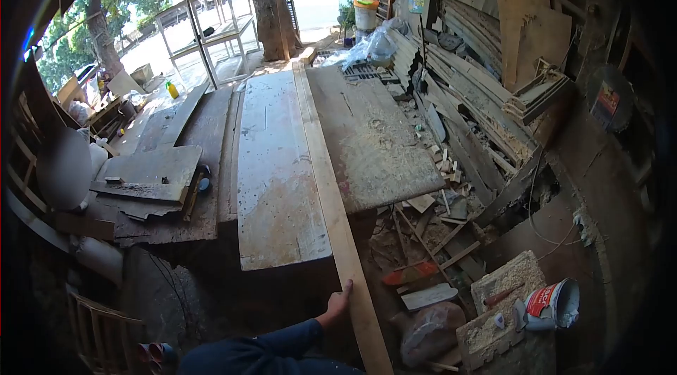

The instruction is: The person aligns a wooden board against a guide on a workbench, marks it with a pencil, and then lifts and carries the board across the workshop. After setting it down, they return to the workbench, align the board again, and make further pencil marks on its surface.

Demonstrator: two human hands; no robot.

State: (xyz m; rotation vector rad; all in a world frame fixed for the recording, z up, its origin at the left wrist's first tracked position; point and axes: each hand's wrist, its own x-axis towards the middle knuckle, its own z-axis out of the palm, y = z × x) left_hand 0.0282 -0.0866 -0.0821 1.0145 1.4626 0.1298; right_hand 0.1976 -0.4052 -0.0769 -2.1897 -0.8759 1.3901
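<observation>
My left hand [337,304], below a dark blue sleeve, grips the left edge of a long wooden plank [329,202]. Its thumb lies on the upper face, and the other fingers are mostly hidden. The plank runs away from me over a worktable, its near end sticking out past the table edge. Under and beside it are a whitish, stained board [271,156] on the left and a sawdust-covered board [381,156] on the right. My right hand is not in view.
Left of the table lie a wooden panel [151,170] and a hammer-like tool [194,195]. Stacked boards [465,79] and wood scraps fill the right side. A white bucket [553,306] sits near sawdust-covered wood at lower right. A tree trunk [271,15] stands beyond.
</observation>
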